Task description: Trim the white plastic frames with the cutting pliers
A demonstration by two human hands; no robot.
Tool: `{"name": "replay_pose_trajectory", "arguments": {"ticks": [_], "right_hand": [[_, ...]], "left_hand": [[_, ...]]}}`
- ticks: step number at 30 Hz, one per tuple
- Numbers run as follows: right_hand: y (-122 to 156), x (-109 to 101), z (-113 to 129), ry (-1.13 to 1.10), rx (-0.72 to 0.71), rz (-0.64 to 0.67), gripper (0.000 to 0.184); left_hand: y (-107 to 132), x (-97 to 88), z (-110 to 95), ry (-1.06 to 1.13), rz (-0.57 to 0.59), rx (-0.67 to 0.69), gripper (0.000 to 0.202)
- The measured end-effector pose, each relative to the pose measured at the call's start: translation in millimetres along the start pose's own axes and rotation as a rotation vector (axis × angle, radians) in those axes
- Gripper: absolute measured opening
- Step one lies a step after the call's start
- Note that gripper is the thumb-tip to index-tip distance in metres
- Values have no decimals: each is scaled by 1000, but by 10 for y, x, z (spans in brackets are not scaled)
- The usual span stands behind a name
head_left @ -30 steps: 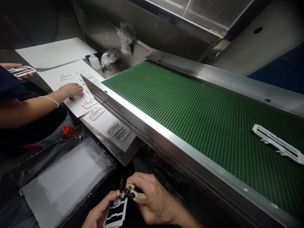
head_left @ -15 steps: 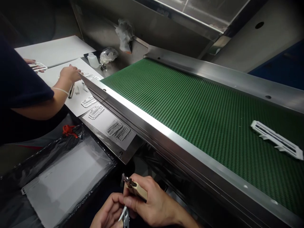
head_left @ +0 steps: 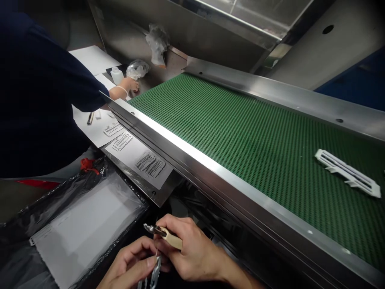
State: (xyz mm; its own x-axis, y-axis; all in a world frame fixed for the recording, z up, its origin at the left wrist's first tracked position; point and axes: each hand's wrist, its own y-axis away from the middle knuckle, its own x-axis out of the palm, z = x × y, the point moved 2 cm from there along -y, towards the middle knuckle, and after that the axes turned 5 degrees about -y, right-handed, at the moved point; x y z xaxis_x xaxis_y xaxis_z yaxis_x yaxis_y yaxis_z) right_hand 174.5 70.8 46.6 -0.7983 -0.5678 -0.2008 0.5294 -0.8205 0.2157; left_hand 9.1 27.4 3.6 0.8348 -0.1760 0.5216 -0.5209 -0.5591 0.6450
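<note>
At the bottom edge of the head view my right hand grips a small cutter with beige handles, its metal jaws pointing left. Just beside it, my left hand pinches a thin white plastic part, seen edge-on below the cutter. The two hands touch each other in front of the steel rim of the conveyor. Another white plastic frame part lies on the green belt at the far right.
A co-worker in a dark sleeve leans in at the left, a hand reaching near a small white bottle. White parts lie on paper sheets along the steel side table. A black-lined box with a white sheet sits at lower left.
My left hand has turned the white part from flat to edge-on and lowered it. The co-worker has leaned further in, reaching towards the bottle. The part on the belt has drifted slightly left.
</note>
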Motion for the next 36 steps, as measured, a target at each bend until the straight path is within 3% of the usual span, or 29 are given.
{"name": "replay_pose_trajectory", "arguments": {"ticks": [7,13,15,18,23,29,36], "right_hand": [[-36,8,-12,63,-129,-17,21],[-19,71,-121,185,-284,21,27],[23,83,-107,174,-241,14,23],[129,27,-32,174,-23,-1,13],[355,-79,4,365,287,106,24],[443,-11,-115,608,310,196,41],[460,61,-235,560,313,237,40]], "left_hand": [[-32,42,-90,74,-135,-74,25],[-73,4,-2,20,-77,-11,29],[-37,-60,32,-9,-109,0,30],[46,-174,40,-67,-177,2,29],[111,-286,-27,-239,-114,-5,32],[64,-268,-106,-245,-53,-33,31],[71,-271,-103,-306,-66,-53,36]]}}
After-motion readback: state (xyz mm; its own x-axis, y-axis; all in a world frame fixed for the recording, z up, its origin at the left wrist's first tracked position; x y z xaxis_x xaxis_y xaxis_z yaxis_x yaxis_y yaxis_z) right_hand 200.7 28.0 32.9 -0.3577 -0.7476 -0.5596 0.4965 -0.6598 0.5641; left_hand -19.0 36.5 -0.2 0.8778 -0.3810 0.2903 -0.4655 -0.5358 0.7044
